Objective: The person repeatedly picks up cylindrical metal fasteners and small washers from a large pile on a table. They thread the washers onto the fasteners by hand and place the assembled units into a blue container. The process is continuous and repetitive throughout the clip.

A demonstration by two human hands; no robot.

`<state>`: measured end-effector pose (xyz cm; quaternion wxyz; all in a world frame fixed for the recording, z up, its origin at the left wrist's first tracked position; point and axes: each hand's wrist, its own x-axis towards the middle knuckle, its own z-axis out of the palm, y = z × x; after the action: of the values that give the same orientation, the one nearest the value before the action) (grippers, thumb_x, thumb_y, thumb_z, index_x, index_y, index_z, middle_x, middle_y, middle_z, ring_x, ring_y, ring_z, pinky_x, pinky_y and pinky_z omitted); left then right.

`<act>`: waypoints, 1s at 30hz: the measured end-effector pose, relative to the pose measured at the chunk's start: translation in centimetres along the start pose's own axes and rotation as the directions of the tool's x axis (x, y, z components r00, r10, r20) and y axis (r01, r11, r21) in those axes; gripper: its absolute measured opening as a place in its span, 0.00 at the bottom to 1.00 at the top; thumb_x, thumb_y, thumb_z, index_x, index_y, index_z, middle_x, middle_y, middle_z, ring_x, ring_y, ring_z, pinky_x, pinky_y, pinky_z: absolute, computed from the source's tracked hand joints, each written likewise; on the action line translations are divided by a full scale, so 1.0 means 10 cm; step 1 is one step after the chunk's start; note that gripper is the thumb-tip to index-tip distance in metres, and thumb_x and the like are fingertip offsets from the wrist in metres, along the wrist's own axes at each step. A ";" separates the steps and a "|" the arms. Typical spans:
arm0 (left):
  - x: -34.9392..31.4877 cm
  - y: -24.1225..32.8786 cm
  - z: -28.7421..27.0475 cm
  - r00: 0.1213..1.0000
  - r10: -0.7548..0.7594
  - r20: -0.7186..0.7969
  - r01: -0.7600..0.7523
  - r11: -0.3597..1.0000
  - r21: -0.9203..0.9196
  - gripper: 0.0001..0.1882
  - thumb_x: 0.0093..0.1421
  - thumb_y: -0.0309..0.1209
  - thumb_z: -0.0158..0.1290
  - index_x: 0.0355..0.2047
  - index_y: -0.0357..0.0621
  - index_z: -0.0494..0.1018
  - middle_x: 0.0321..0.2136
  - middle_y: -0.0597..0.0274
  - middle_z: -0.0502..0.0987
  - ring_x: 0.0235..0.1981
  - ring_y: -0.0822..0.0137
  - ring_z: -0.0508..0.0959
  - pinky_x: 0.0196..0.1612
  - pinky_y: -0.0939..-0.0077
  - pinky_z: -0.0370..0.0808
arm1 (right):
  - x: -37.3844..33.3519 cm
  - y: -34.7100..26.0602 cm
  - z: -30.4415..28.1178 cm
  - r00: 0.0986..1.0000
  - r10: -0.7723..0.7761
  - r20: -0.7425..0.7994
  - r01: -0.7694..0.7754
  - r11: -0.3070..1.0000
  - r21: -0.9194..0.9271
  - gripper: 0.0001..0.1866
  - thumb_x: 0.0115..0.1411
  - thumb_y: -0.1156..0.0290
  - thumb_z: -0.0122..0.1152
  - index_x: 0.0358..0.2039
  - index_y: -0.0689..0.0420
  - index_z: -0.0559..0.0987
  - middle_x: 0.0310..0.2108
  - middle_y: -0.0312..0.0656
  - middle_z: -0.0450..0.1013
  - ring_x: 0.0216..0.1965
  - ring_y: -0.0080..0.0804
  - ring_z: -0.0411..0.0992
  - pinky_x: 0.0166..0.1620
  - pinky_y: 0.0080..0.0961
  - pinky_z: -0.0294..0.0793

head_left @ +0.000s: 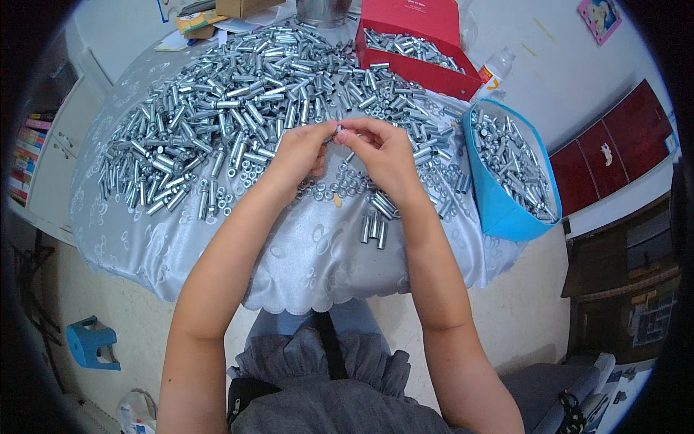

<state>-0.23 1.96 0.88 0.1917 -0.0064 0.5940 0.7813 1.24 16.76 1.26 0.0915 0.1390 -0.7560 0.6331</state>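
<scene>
My left hand [303,152] and my right hand [383,148] meet above the middle of the table, fingertips pinched together. Between them shows a small shiny metal part [337,131]; the fingers cover most of it, so its exact kind is hidden. Behind and left of my hands spreads a big heap of silvery sleeve anchors [246,94]. Loose nuts or washers [350,181] lie under and just in front of my hands. A few metal sleeves [374,228] rest nearer me, beside my right forearm.
A blue fabric bin [510,226] of metal fasteners stands at the right table edge. Farther back are an open red box [463,83] with more fasteners, a plastic bottle [497,69] and a metal bucket [322,11]. A silvery tablecloth [311,271] hangs toward me. A blue stool [92,343] stands at lower left.
</scene>
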 end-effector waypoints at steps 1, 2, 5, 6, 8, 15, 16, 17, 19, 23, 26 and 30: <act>0.00 0.00 -0.01 1.000 -0.001 0.027 0.001 1.000 -0.007 0.11 0.56 0.41 0.48 0.23 0.48 0.68 0.12 0.79 0.55 0.11 0.83 0.52 0.15 0.86 0.49 | 0.00 -0.01 0.00 1.000 0.006 -0.003 -0.006 1.000 0.016 0.11 0.52 0.74 0.58 0.35 0.65 0.76 0.27 0.40 0.74 0.28 0.19 0.71 0.31 0.14 0.68; 0.00 0.00 -0.02 0.998 -0.002 0.055 0.003 1.000 -0.013 0.12 0.56 0.41 0.48 0.23 0.49 0.68 0.12 0.79 0.55 0.11 0.83 0.52 0.15 0.86 0.49 | -0.01 -0.02 0.01 1.000 0.013 -0.005 -0.013 0.999 0.032 0.11 0.52 0.73 0.58 0.35 0.65 0.76 0.27 0.39 0.74 0.27 0.19 0.70 0.31 0.14 0.68; -0.03 0.01 -0.02 0.998 0.003 0.059 -0.003 1.000 0.002 0.12 0.56 0.41 0.47 0.22 0.49 0.68 0.12 0.79 0.55 0.11 0.83 0.51 0.15 0.86 0.48 | -0.01 -0.01 0.02 1.000 0.017 0.001 -0.017 0.999 0.036 0.11 0.51 0.73 0.59 0.35 0.64 0.77 0.26 0.38 0.74 0.27 0.18 0.69 0.31 0.15 0.68; -0.03 0.02 -0.03 0.997 0.002 0.072 -0.003 1.000 0.002 0.12 0.56 0.41 0.47 0.22 0.49 0.67 0.12 0.79 0.55 0.11 0.83 0.51 0.15 0.86 0.48 | -0.01 -0.01 0.01 1.000 0.016 0.005 -0.017 0.999 0.030 0.11 0.51 0.73 0.59 0.35 0.63 0.77 0.26 0.37 0.74 0.27 0.18 0.69 0.31 0.15 0.68; -0.03 0.03 -0.04 0.996 0.001 0.094 -0.001 1.000 0.002 0.12 0.56 0.41 0.47 0.22 0.49 0.67 0.12 0.79 0.54 0.11 0.83 0.51 0.15 0.86 0.48 | 0.00 0.00 -0.02 1.000 0.024 0.020 -0.024 1.000 -0.001 0.11 0.51 0.73 0.59 0.35 0.62 0.77 0.26 0.36 0.74 0.27 0.17 0.69 0.31 0.14 0.67; -0.01 0.02 -0.04 0.996 0.002 0.087 0.004 0.998 -0.067 0.13 0.58 0.41 0.45 0.23 0.48 0.65 0.12 0.78 0.53 0.11 0.82 0.51 0.15 0.86 0.48 | -0.01 -0.03 -0.01 1.000 0.001 0.019 -0.001 1.000 0.006 0.11 0.50 0.72 0.61 0.35 0.61 0.78 0.28 0.36 0.74 0.26 0.16 0.67 0.29 0.13 0.64; 0.01 0.00 -0.06 0.997 0.001 0.079 0.007 0.995 -0.100 0.13 0.58 0.41 0.45 0.24 0.47 0.66 0.12 0.77 0.54 0.11 0.82 0.52 0.15 0.85 0.49 | -0.01 -0.02 -0.01 1.000 -0.010 0.025 0.011 1.000 -0.025 0.11 0.50 0.72 0.61 0.35 0.60 0.78 0.28 0.36 0.74 0.26 0.16 0.67 0.29 0.14 0.64; 0.01 0.00 -0.07 0.998 -0.001 0.070 0.010 0.991 -0.132 0.13 0.58 0.40 0.44 0.24 0.46 0.66 0.12 0.77 0.55 0.11 0.82 0.53 0.15 0.85 0.50 | -0.01 -0.02 -0.02 0.999 -0.022 0.031 0.023 0.998 -0.056 0.11 0.50 0.72 0.61 0.35 0.59 0.78 0.28 0.36 0.74 0.26 0.17 0.67 0.29 0.14 0.64; 0.00 0.02 -0.05 0.999 0.006 0.051 -0.002 0.996 -0.090 0.12 0.59 0.40 0.44 0.24 0.46 0.66 0.13 0.77 0.56 0.11 0.82 0.53 0.14 0.85 0.50 | -0.01 -0.03 -0.02 0.998 -0.043 0.039 0.047 0.994 -0.097 0.11 0.50 0.72 0.60 0.36 0.58 0.78 0.29 0.37 0.73 0.27 0.18 0.66 0.29 0.15 0.63; 0.00 0.02 -0.04 1.000 0.021 0.014 -0.020 0.999 -0.045 0.13 0.60 0.40 0.42 0.25 0.46 0.66 0.13 0.75 0.58 0.11 0.81 0.55 0.14 0.85 0.52 | -0.03 -0.11 -0.03 0.996 -0.070 0.054 0.077 0.985 -0.154 0.11 0.50 0.73 0.59 0.36 0.56 0.79 0.30 0.37 0.73 0.28 0.20 0.66 0.30 0.16 0.62; 0.00 0.02 -0.05 0.999 0.036 0.003 -0.036 0.999 -0.029 0.13 0.60 0.40 0.42 0.26 0.45 0.66 0.13 0.74 0.59 0.11 0.81 0.56 0.14 0.85 0.53 | -0.03 -0.12 -0.03 0.993 -0.100 0.066 0.110 0.977 -0.183 0.11 0.49 0.74 0.58 0.36 0.55 0.79 0.30 0.37 0.73 0.28 0.21 0.66 0.30 0.16 0.62; -0.05 0.05 0.01 0.997 0.051 -0.050 -0.050 0.999 0.018 0.12 0.59 0.42 0.43 0.26 0.48 0.64 0.12 0.77 0.55 0.11 0.82 0.53 0.15 0.86 0.51 | -0.03 -0.13 -0.03 0.991 -0.114 0.072 0.127 0.972 -0.198 0.11 0.49 0.74 0.58 0.35 0.55 0.79 0.30 0.37 0.73 0.29 0.22 0.66 0.31 0.17 0.62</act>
<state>0.12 1.81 1.52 0.1570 -0.0095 0.6049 0.7806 1.96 16.88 2.47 0.1207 0.1935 -0.8089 0.5419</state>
